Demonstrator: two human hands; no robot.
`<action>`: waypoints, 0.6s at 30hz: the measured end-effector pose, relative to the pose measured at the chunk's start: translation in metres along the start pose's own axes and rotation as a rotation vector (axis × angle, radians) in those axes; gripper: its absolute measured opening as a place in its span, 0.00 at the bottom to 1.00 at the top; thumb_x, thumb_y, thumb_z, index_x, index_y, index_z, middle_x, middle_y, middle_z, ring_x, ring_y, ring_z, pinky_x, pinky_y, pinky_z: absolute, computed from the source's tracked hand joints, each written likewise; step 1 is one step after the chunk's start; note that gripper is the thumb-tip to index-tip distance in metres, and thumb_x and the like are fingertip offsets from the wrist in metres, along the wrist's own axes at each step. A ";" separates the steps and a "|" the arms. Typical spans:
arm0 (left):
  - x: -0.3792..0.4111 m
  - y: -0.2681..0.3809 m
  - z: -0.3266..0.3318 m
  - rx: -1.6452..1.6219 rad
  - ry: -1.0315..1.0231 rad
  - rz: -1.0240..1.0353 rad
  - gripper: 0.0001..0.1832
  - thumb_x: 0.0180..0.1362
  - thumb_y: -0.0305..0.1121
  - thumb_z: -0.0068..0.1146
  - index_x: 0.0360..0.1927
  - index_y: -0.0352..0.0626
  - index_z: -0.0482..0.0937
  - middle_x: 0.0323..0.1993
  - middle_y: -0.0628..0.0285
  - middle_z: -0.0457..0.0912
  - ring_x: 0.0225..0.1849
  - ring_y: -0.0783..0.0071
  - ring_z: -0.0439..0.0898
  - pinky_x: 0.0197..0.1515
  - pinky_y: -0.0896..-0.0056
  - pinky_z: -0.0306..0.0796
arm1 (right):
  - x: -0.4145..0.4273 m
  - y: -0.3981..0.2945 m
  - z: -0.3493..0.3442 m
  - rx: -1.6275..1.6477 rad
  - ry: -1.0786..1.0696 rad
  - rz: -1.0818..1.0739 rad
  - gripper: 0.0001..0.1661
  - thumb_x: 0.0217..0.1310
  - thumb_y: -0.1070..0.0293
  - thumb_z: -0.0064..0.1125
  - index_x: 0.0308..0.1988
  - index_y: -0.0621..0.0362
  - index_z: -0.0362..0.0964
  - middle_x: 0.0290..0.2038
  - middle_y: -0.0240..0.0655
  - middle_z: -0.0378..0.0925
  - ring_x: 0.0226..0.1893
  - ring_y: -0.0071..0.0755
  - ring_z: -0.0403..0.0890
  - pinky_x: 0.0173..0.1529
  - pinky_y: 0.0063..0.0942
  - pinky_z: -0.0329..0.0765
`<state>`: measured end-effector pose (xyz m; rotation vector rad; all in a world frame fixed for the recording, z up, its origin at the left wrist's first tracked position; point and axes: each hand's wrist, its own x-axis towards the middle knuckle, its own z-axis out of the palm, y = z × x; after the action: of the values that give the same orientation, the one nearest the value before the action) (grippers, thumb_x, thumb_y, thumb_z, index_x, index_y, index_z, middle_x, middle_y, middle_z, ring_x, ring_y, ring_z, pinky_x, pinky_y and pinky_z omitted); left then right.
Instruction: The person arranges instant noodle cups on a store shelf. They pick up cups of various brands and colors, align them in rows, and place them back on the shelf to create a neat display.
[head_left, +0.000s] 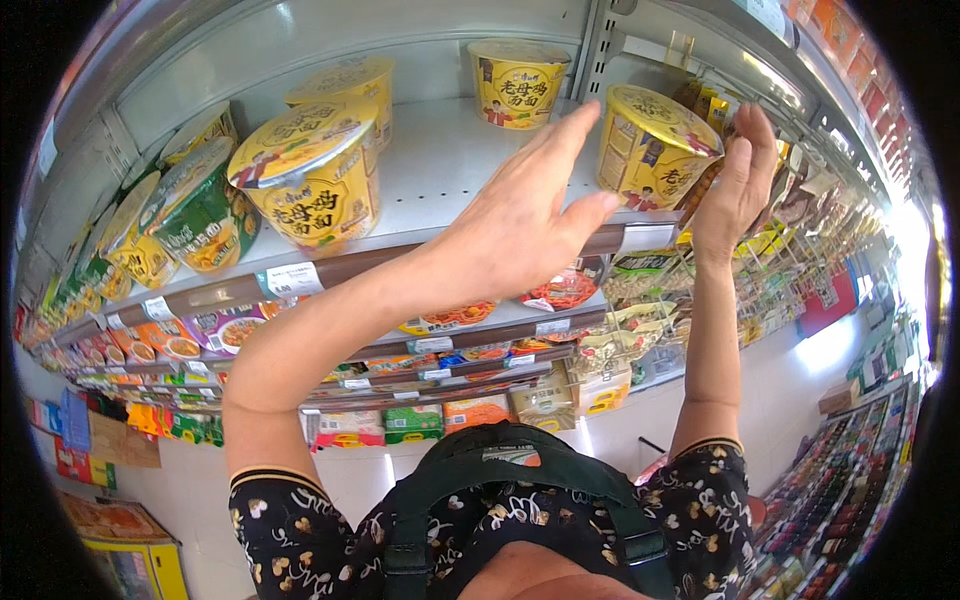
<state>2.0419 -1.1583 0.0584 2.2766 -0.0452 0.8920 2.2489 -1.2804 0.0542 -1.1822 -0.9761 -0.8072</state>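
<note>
Yellow instant noodle cups stand on a white metal shelf (427, 165). My left hand (517, 217) reaches over the shelf's front edge, thumb spread from the fingers, holding nothing. Just beyond its fingertips, on the right, is an upright yellow noodle cup (652, 154). My right hand (735, 176) is raised at that cup's right side, its palm turned towards it; whether it touches the cup I cannot tell. Farther back stands another yellow cup (517, 82). A large yellow cup (311, 176) is at the front left, with one more behind it (352, 82).
Green noodle cups (202, 210) and more yellow ones line the shelf at left. A brown front rail with price tags (291, 279) runs below my left forearm. Lower shelves hold packaged noodles (232, 326). Hanging snack bags (817, 195) are close to my right hand.
</note>
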 end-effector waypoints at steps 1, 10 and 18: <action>0.009 -0.009 0.013 -0.043 0.045 -0.044 0.39 0.64 0.38 0.56 0.73 0.36 0.51 0.68 0.43 0.63 0.69 0.55 0.65 0.66 0.59 0.63 | 0.000 0.016 -0.009 0.060 -0.016 0.119 0.26 0.74 0.60 0.43 0.63 0.64 0.62 0.55 0.43 0.74 0.58 0.35 0.72 0.61 0.32 0.68; 0.052 -0.031 0.057 -0.400 0.183 -0.141 0.27 0.64 0.34 0.53 0.64 0.33 0.66 0.54 0.55 0.77 0.52 0.67 0.74 0.61 0.67 0.66 | 0.013 0.079 -0.019 0.556 -0.555 0.827 0.31 0.74 0.44 0.41 0.50 0.61 0.74 0.36 0.33 0.79 0.29 0.23 0.73 0.36 0.23 0.71; -0.006 -0.007 -0.026 0.043 0.521 -0.203 0.18 0.63 0.29 0.48 0.53 0.26 0.72 0.45 0.42 0.81 0.46 0.55 0.82 0.53 0.61 0.72 | -0.001 -0.001 0.059 0.639 -0.878 0.554 0.37 0.73 0.40 0.39 0.55 0.66 0.70 0.50 0.40 0.77 0.48 0.31 0.74 0.41 0.29 0.76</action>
<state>2.0241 -1.1381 0.0642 1.9753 0.4302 1.3495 2.2367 -1.2232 0.0594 -1.1346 -1.3669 0.5107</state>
